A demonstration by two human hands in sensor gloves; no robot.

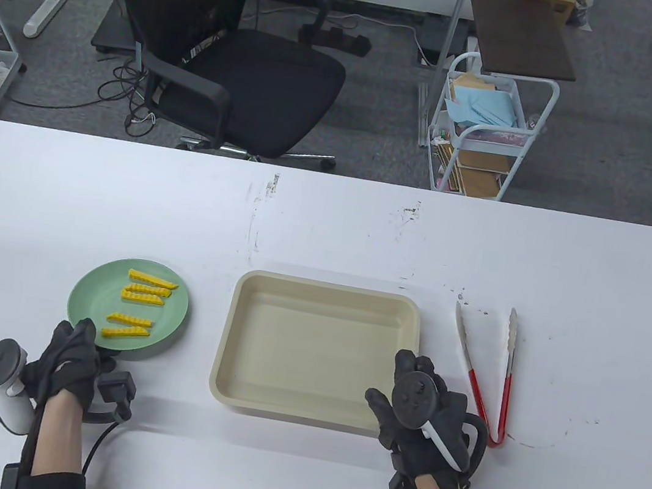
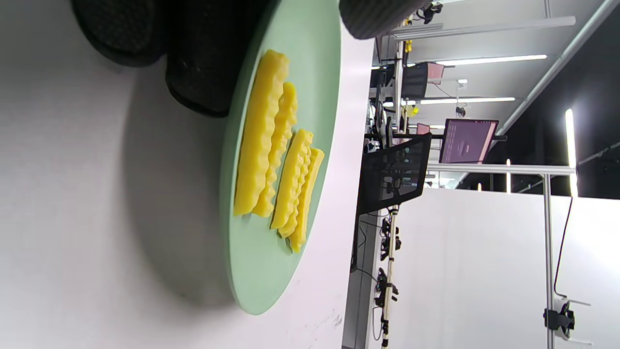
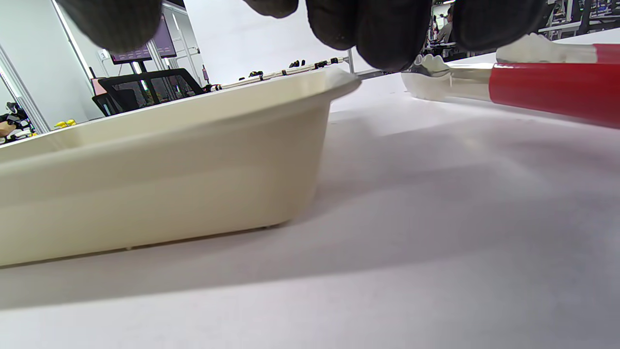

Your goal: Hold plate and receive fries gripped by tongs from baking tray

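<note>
A green plate (image 1: 102, 289) with several yellow crinkle fries (image 1: 141, 296) sits at the table's front left. My left hand (image 1: 76, 344) grips its near rim. In the left wrist view the fingers (image 2: 203, 58) lie under the plate (image 2: 261, 261), with the thumb over the rim by the fries (image 2: 271, 145). The cream baking tray (image 1: 326, 285) in the middle holds nothing. Red-handled tongs (image 1: 477, 392) lie on the table right of the tray. My right hand (image 1: 396, 385) is open and empty at the tray's near right corner, between the tray (image 3: 169, 160) and the tongs (image 3: 542, 87).
The white table (image 1: 328, 232) has scuff marks behind the tray. A black office chair (image 1: 235, 75) and a white cart (image 1: 486, 134) stand beyond the far edge.
</note>
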